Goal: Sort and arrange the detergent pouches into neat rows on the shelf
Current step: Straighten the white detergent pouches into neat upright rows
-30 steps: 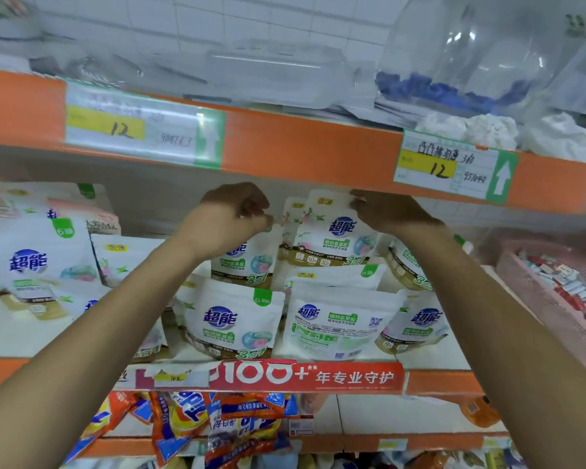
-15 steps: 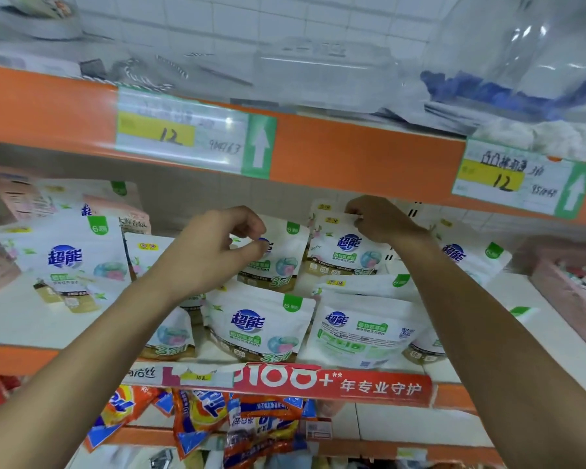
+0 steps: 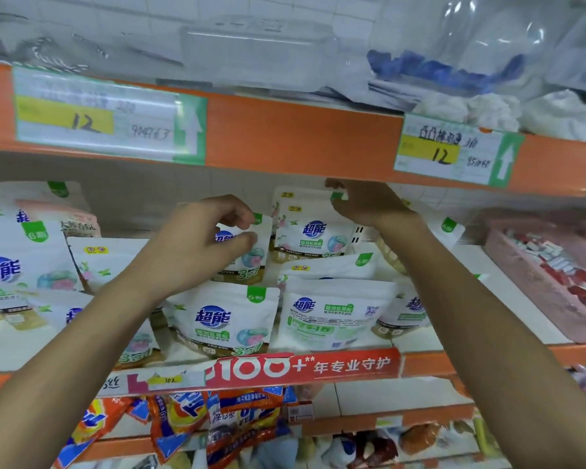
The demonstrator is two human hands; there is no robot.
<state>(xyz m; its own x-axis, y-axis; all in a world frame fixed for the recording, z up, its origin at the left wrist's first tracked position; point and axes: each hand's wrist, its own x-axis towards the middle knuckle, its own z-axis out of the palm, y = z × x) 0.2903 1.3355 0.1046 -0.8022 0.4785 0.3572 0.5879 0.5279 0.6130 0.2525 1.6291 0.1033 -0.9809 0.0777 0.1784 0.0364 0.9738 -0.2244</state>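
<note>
- Left hand (image 3: 200,238): I see the forearm rising from the lower left, with the back of the hand toward the camera. The thumb and forefinger are curled together, pinching the top edge of the left rear pouch (image 3: 251,255). The other fingers are folded in behind them.
- Right hand (image 3: 362,204): the forearm comes in from the lower right, and the hand is raised just under the upper shelf rail (image 3: 301,137). Its fingers bend over and grip the top edge of the right rear pouch (image 3: 312,231).
- Rear pouches: both stand upright at the back of the shelf (image 3: 420,365), side by side. I cannot tell whether their edges touch.
- Front pouch (image 3: 220,319): upright at the shelf's front edge, printed face out, below the left hand.
- Reversed pouch (image 3: 335,319): just to the right of the front pouch, back label facing out.
- Large pouch (image 3: 11,265): same brand, standing at the left end of the shelf.
- Pink tray (image 3: 538,265): at the right end of the shelf, well apart from both hands.
- Price tags (image 3: 95,116): two on the upper rail, each marked 12.
- Orange packets (image 3: 183,418): heaped on the shelf below.
</note>
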